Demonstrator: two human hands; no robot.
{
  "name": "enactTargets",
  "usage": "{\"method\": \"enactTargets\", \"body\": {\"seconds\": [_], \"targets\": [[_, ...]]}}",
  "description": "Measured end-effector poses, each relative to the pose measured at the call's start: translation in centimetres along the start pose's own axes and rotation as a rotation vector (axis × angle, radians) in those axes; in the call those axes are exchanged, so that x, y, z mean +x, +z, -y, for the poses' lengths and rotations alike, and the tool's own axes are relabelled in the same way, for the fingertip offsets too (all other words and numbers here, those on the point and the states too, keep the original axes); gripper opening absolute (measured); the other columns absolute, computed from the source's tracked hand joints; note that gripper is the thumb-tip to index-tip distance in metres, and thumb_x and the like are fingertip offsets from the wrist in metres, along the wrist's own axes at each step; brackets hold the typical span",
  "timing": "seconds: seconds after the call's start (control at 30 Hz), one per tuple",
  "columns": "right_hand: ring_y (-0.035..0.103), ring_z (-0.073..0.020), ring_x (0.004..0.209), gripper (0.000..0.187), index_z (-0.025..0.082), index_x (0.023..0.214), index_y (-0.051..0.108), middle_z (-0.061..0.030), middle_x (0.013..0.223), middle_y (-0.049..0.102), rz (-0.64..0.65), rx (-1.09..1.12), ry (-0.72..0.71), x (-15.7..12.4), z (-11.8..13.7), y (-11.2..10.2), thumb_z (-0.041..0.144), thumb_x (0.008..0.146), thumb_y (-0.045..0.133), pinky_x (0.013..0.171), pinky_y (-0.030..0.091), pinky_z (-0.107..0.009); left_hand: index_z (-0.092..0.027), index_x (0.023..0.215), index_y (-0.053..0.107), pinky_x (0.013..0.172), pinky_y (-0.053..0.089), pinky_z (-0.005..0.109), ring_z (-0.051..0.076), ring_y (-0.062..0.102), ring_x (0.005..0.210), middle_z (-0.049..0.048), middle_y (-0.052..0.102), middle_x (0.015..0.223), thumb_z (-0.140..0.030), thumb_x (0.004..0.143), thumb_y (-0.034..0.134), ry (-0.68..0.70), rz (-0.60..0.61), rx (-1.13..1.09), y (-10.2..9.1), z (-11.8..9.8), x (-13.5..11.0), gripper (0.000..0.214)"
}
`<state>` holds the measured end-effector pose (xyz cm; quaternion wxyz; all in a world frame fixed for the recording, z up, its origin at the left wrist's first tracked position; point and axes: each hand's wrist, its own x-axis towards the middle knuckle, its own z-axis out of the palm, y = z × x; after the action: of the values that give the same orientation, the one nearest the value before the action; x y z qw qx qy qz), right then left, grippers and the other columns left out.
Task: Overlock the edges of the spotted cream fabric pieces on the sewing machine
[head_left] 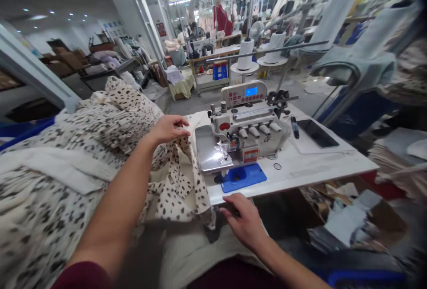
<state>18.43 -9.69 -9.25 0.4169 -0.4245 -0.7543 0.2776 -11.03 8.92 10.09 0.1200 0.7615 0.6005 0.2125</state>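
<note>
My left hand [171, 129] is closed on the upper part of a cream fabric piece with dark spots [178, 191]. From there the piece drapes over the table's left edge toward my lap. Right of it stands an overlock sewing machine [248, 131] with a shiny metal plate [210, 148] and a lit blue display. My right hand [246, 221] is at the table's front edge, below a blue tray [243, 177]. Its fingers are loosely bent with the thumb apart, and no held thing shows.
A large heap of spotted fabric [126, 111] fills the left side. On the white table [300, 166] lie a dark phone-like slab [318, 133] and a small dark tool [295, 127]. Thread cones [246, 54] stand behind the machine. A box of fabric scraps [350, 213] sits below right.
</note>
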Motion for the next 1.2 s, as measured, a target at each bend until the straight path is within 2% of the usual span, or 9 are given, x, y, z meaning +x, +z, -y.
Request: {"method": "enactTargets", "body": {"seconds": [0.13,0.27,0.4,0.5,0.6,0.7,0.8,0.93,1.2], "targets": [[0.068,-0.0218,0.085,0.041,0.023,0.125,0.063,-0.0101,0.115,0.066,0.237,-0.298,0.012,1.9,2.1,2.3,0.024,0.084,0.071,0.069,0.052,-0.028,-0.020,0.092,0.074,0.077,0.045,0.027,0.018,0.061,0.081,0.0014,0.070,0.086,-0.038,0.071,0.079,-0.087,-0.127,0.110,0.9,1.3,-1.2,0.028],[0.066,-0.0187,0.080,0.024,0.020,0.097,0.069,-0.0086,0.110,0.067,0.367,-0.384,0.045,2.7,2.7,3.1,0.005,0.080,0.060,0.065,0.047,-0.025,-0.017,0.098,0.072,0.092,0.044,0.037,0.027,0.060,0.103,0.0110,0.069,0.106,-0.026,0.078,0.071,-0.185,-0.281,0.186,3.6,1.2,-5.7,0.022],[0.060,-0.0175,0.074,0.002,0.019,0.085,0.063,-0.0023,0.081,0.066,0.310,0.042,0.226,3.7,2.2,2.5,0.019,0.084,0.061,0.067,0.045,-0.026,-0.017,0.106,0.067,0.084,0.049,0.034,0.021,0.062,0.087,0.0067,0.066,0.095,-0.026,0.088,0.059,-0.339,-0.532,-0.064,8.1,-1.2,-13.4,0.022],[0.052,-0.0146,0.065,0.014,0.019,0.080,0.059,0.0028,0.069,0.058,0.313,0.365,0.409,4.8,2.5,1.8,0.030,0.081,0.067,0.060,0.041,-0.024,-0.019,0.115,0.062,0.064,0.050,0.026,0.015,0.059,0.068,0.0000,0.062,0.078,-0.036,0.091,0.059,-0.454,-0.385,-0.519,11.0,-3.7,-18.6,0.030],[0.049,-0.0130,0.063,0.022,0.018,0.084,0.059,0.0043,0.068,0.054,0.325,0.541,0.500,5.7,3.4,1.1,0.033,0.076,0.074,0.058,0.039,-0.023,-0.019,0.114,0.064,0.073,0.053,0.027,0.016,0.063,0.080,0.0040,0.065,0.092,-0.028,0.091,0.058,-0.384,-0.301,-0.652,12.1,-5.6,-21.6,0.026],[0.048,-0.0123,0.063,0.027,0.018,0.086,0.060,0.0040,0.068,0.055,0.335,0.650,0.547,6.4,4.4,0.8,0.036,0.075,0.077,0.058,0.039,-0.023,-0.023,0.122,0.064,0.083,0.053,0.029,0.020,0.062,0.105,0.0100,0.060,0.126,-0.013,0.084,0.058,-0.165,-0.286,-0.597,11.5,-6.2,-22.2,0.039],[0.049,-0.0125,0.065,0.031,0.017,0.085,0.062,0.0026,0.071,0.058,0.358,0.730,0.562,7.1,5.4,0.8,0.036,0.071,0.082,0.060,0.041,-0.023,-0.023,0.117,0.069,0.089,0.050,0.030,0.021,0.062,0.108,0.0084,0.066,0.120,-0.010,0.082,0.059,-0.048,-0.241,-0.527,10.6,-5.9,-21.8,0.039],[0.049,-0.0118,0.065,0.034,0.016,0.083,0.063,0.0020,0.072,0.059,0.379,0.817,0.612,7.7,6.4,0.9,0.037,0.069,0.085,0.059,0.040,-0.022,-0.018,0.089,0.073,0.070,0.049,0.024,0.014,0.062,0.074,0.0026,0.069,0.080,-0.024,0.087,0.064,-0.274,-0.187,-0.693,10.4,-5.2,-21.3,0.012],[0.044,-0.0100,0.062,0.037,0.017,0.078,0.058,0.0051,0.066,0.053,0.320,0.724,0.549,8.1,7.1,1.5,0.043,0.073,0.083,0.057,0.037,-0.022,-0.013,0.073,0.064,0.051,0.037,0.018,0.008,0.047,0.053,-0.0018,0.056,0.060,-0.048,0.082,0.073,-0.554,-0.149,-1.397,11.1,-5.2,-21.1,0.037]]}}
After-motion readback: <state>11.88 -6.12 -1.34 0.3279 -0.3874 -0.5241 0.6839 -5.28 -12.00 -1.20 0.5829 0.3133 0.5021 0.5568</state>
